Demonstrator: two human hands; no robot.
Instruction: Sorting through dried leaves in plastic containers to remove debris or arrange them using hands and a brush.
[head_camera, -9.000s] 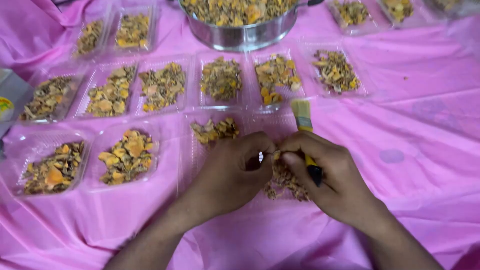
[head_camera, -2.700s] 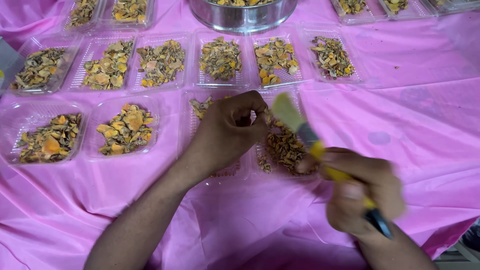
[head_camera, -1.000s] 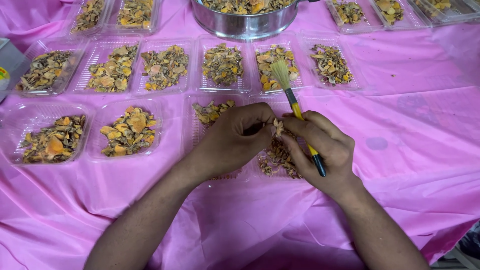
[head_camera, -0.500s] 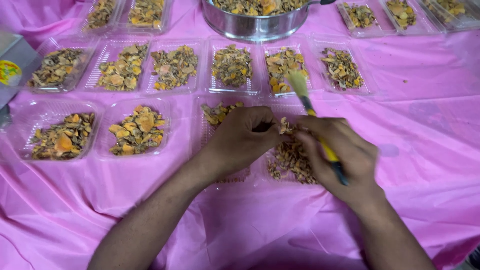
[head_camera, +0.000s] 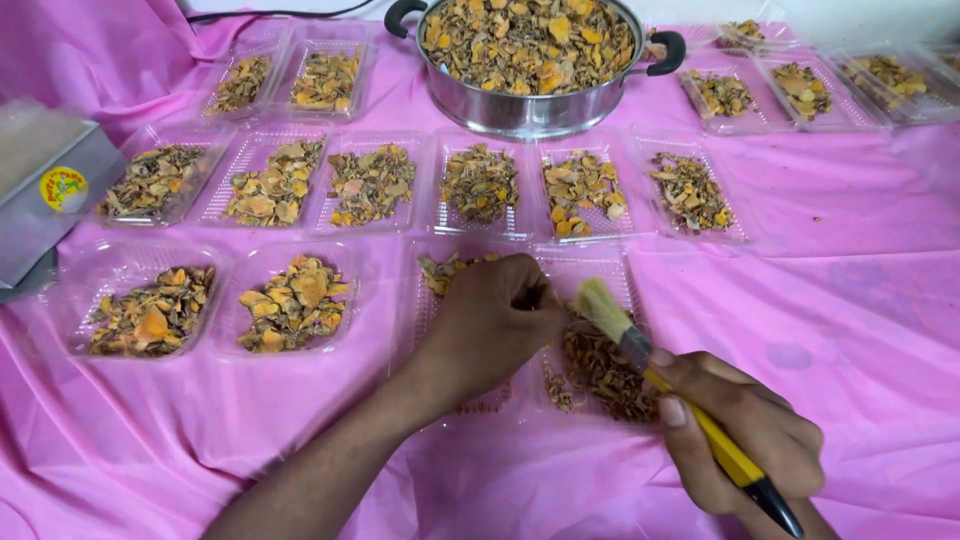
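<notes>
Left hand (head_camera: 490, 325) rests curled, fingers pinched, on clear plastic tray (head_camera: 610, 275) of dried orange-brown pieces. Right hand (head_camera: 745, 440) grips yellow-handled bristle brush (head_camera: 640, 345) over it. Filled trays surround; steel pot (head_camera: 525, 95) behind. Grey box (head_camera: 45, 190), round yellow label, far left.

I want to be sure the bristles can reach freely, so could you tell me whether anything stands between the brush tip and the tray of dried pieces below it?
Nothing visible does: the brush in the right hand points straight over the tray. The left hand sits beside it.
</notes>
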